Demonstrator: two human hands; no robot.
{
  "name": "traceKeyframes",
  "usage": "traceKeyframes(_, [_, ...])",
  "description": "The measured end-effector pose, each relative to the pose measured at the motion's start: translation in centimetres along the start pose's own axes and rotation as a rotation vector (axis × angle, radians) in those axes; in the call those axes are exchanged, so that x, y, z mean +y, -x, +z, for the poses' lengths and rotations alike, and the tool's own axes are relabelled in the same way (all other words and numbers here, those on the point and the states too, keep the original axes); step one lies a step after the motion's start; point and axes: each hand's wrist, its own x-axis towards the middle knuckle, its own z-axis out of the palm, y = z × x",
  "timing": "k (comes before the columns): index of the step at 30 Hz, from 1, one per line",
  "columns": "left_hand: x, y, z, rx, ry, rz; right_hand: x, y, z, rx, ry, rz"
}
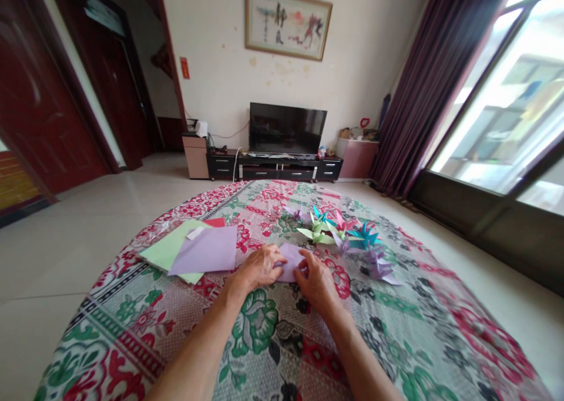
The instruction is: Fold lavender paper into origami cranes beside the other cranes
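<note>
A small folded purple paper (289,259) lies on the patterned tablecloth (211,342) between my hands. My left hand (263,266) has its bent fingers on the paper's left side. On the right side, my right hand (316,277) pinches the edge of the same paper between thumb and fingers. Left of my hands, a larger purple sheet (209,251) rests on green sheets (167,251), with a bit of red paper (215,221) showing behind. To the right stand several folded paper cranes, among them a green one (316,231), a blue one (365,234) and a purple one (379,264).
The round table's far edge curves past the papers and cranes. Beyond it are a television (287,129) on a low black cabinet (277,170), a framed picture (288,20) on the wall, dark doors at the left, and a purple curtain (432,77) by the window.
</note>
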Motion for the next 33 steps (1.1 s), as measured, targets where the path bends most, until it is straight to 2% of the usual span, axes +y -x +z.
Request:
traceKeyframes(17, [0.6,-0.1,0.7,0.036,-0.132,-0.022,0.4,-0.5,0.5,0.070,-0.078,-0.025])
traceKeyframes(26, [1.7,-0.2,0.2,0.043,-0.182,-0.061,0.3,-0.6,0.4,0.047,-0.019,0.004])
traceKeyframes(33, [1.5,0.0,0.4,0.059,-0.145,-0.051,-0.1,-0.7,0.1,0.041,0.021,0.015])
